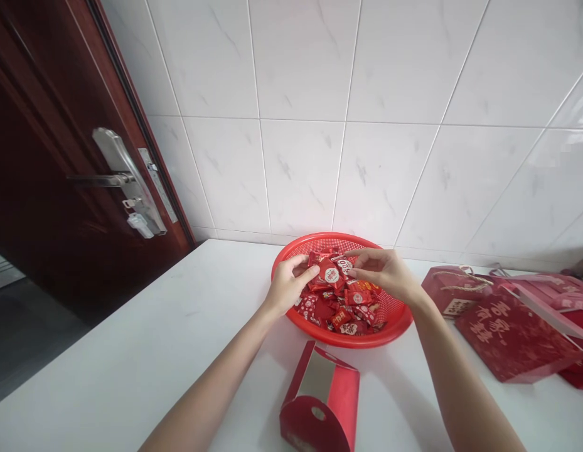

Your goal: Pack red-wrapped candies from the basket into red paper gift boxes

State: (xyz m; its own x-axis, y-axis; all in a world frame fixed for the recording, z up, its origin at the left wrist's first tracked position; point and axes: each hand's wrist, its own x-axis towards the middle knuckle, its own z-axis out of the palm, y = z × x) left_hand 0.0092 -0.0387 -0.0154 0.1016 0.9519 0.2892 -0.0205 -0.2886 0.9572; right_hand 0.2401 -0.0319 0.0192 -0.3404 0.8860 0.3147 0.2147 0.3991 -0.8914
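Both of my hands are over a red plastic basket (398, 325) holding many small wrapped candies (341, 317), mostly red with some white printing. My left hand (290, 284) grips a flat red candy packet (329, 274) with a round white label, thumb on top. Opposite it, my right hand (383, 271) has its thumb and forefinger closed around the edge of a candy with a white, red-lettered label (344, 265). Nearer to me, between my forearms, a red gift box (345, 392) lies with its top flap raised and its pale inside showing.
Several red gift boxes and bags (517, 333) with gold lettering and cord or ribbon handles stand on the right of the white table (192, 339). A tiled wall (300, 169) rises behind the basket. At the left is a dark wooden door (51, 188) with keys in its lock.
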